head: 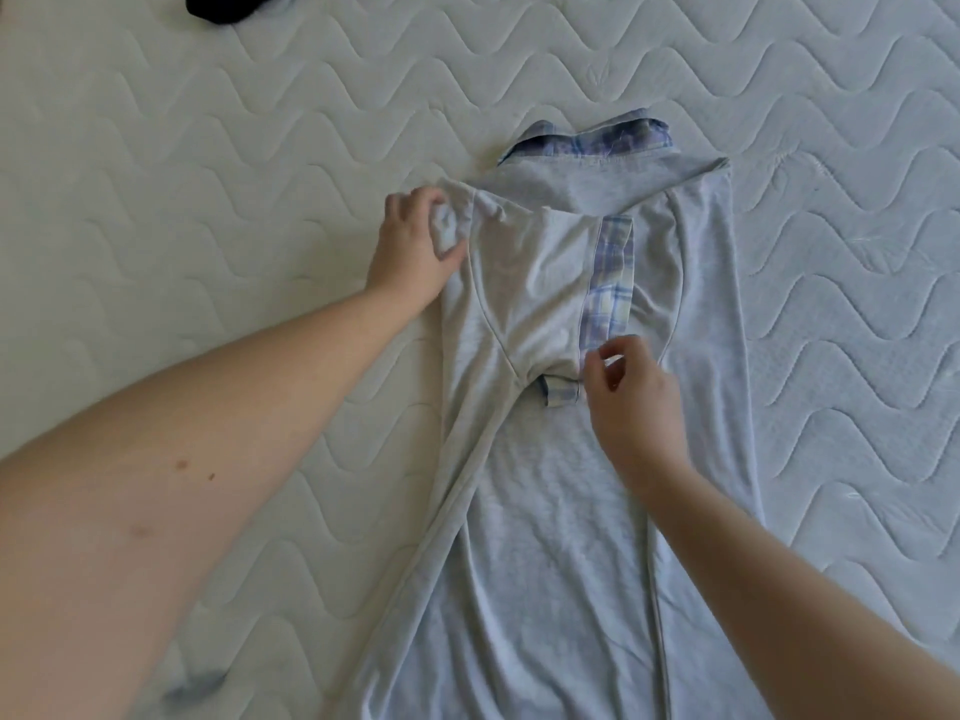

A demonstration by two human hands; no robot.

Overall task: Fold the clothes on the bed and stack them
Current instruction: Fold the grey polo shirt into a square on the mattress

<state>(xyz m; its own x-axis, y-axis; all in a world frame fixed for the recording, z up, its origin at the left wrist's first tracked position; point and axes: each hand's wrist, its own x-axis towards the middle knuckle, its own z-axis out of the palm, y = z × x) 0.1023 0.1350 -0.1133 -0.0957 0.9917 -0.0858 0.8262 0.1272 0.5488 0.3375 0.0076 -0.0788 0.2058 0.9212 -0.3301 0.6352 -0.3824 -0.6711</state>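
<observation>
Across the whole view lies the bed (171,163), a white mattress w/ wavy quilting. On it, centre-right, a light grey shirt (550,511) is spread lengthwise, back side up, collar at the far end, hem running out of view at the bottom. Both long sides are folded in toward the middle, so the body makes a narrow strip. Left sleeve (524,298) is folded across the upper back, its blue-and-white plaid cuff band (610,283) running along the shirt's centre. Plaid collar (608,140) sticks out at the top, touching the mattress. Left hand (415,252) sits at the shirt's upper left corner, fingers curled round a bunch of shoulder fabric, gripping it. Right hand (631,392) is at the near end of the cuff band, thumb and forefinger close together at the cuff edge; cannot tell whether they actually pinch the fabric. Dark garment (228,5) shows at the top edge, upper left, well apart from the shirt, mostly cut off by the frame.
</observation>
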